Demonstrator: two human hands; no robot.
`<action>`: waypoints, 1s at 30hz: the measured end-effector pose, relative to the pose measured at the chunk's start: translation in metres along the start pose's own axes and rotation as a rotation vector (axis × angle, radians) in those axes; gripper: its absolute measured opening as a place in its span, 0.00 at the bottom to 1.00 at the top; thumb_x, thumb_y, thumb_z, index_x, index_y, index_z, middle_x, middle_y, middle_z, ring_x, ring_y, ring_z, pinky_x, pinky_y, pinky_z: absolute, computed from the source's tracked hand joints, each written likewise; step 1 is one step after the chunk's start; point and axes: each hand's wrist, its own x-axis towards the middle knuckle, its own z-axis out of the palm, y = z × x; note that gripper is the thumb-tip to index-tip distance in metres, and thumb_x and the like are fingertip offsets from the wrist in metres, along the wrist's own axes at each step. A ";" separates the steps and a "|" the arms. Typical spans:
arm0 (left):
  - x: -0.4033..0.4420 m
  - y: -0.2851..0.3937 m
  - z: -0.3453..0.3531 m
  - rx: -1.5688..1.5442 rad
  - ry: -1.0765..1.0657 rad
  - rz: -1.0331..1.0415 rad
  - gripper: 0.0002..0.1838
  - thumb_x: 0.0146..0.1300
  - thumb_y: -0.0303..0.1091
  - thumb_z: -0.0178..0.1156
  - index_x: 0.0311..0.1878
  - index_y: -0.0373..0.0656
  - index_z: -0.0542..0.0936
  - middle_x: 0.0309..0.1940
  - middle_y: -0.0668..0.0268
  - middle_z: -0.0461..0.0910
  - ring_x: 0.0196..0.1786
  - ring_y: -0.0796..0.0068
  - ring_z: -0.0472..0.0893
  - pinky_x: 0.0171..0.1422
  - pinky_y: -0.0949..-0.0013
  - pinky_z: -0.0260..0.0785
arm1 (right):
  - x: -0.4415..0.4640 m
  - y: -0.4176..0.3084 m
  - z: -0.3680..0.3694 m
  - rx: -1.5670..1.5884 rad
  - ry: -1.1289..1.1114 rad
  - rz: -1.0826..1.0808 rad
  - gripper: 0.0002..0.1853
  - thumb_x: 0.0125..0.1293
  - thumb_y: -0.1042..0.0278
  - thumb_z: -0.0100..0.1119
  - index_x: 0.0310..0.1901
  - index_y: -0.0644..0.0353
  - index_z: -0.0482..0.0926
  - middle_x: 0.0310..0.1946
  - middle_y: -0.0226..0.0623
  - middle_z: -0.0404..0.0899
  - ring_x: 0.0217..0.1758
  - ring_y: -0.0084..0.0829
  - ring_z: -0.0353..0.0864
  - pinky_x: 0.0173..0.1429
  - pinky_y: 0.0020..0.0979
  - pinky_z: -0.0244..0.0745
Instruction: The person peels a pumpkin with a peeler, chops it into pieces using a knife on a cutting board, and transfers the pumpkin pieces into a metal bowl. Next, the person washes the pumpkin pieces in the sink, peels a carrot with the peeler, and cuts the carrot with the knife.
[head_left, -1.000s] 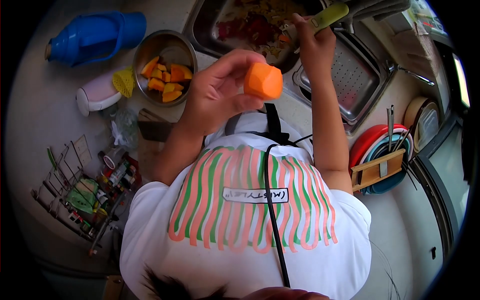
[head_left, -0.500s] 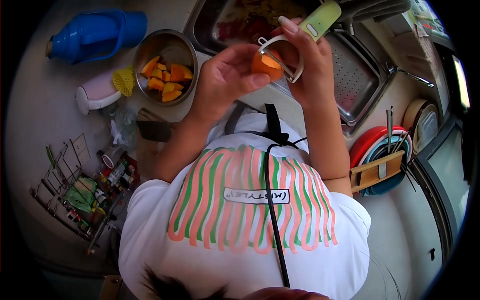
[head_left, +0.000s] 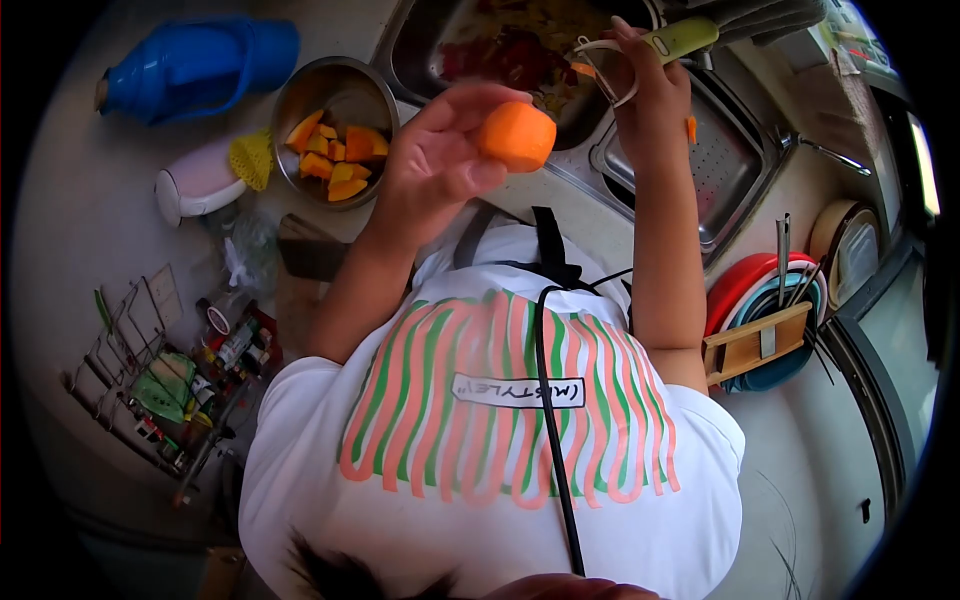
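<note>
My left hand [head_left: 432, 158] is closed around one side of a thick peeled orange chunk [head_left: 519, 137], which looks like carrot. The chunk's smooth, faceted face points right, in front of the sink's near rim. My right hand [head_left: 655, 95] grips a vegetable peeler [head_left: 683, 38] by its light green handle, over the divide between the sink basins. The peeler's white head points left, apart from the chunk, with a strip of orange peel at its blade. Another small orange scrap [head_left: 691, 130] shows beside my right wrist.
A steel bowl [head_left: 385, 88] of cut orange pieces stands left of my left hand. Left of it are a blue thermos [head_left: 190, 70] and a yellow mesh [head_left: 250, 160]. Peelings lie in the sink [head_left: 410, 60]. A dark knife blade [head_left: 310, 258] is near my left forearm. Stacked basins [head_left: 740, 290] stand right.
My right hand has drawn the peeler away from the chunk, up and to the right. My left hand has turned the chunk, and more of its peeled surface shows.
</note>
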 end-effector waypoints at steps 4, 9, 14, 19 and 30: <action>0.002 -0.010 -0.006 0.012 0.043 -0.037 0.34 0.57 0.39 0.71 0.62 0.36 0.68 0.55 0.58 0.75 0.57 0.68 0.76 0.61 0.60 0.73 | -0.032 -0.039 0.036 0.323 -0.170 0.160 0.10 0.68 0.63 0.59 0.31 0.52 0.71 0.19 0.20 0.63 0.19 0.15 0.60 0.24 0.22 0.56; 0.008 -0.011 0.003 0.034 0.107 -0.011 0.34 0.57 0.39 0.71 0.62 0.34 0.68 0.54 0.60 0.76 0.55 0.70 0.78 0.62 0.61 0.71 | -0.050 -0.049 0.055 0.376 -0.213 0.161 0.10 0.64 0.64 0.63 0.37 0.63 0.79 0.23 0.25 0.73 0.24 0.16 0.65 0.32 0.20 0.65; 0.008 -0.012 -0.001 -0.001 0.100 -0.025 0.26 0.61 0.29 0.67 0.60 0.34 0.70 0.53 0.61 0.78 0.56 0.74 0.77 0.64 0.70 0.68 | -0.043 -0.033 0.048 0.250 -0.317 0.127 0.12 0.66 0.64 0.60 0.46 0.62 0.77 0.38 0.37 0.81 0.39 0.27 0.83 0.44 0.28 0.80; 0.008 -0.010 0.000 0.012 0.078 0.011 0.25 0.63 0.31 0.65 0.61 0.34 0.71 0.53 0.62 0.78 0.56 0.75 0.78 0.64 0.70 0.68 | -0.045 -0.036 0.053 0.302 -0.318 0.203 0.13 0.65 0.64 0.60 0.46 0.64 0.77 0.39 0.37 0.81 0.40 0.28 0.83 0.45 0.29 0.80; 0.005 0.004 -0.002 0.014 0.022 0.129 0.35 0.54 0.40 0.71 0.62 0.37 0.68 0.53 0.58 0.74 0.50 0.67 0.75 0.56 0.65 0.70 | 0.018 0.054 0.002 -0.198 0.020 0.065 0.14 0.65 0.61 0.60 0.43 0.65 0.80 0.35 0.36 0.83 0.38 0.28 0.83 0.41 0.27 0.75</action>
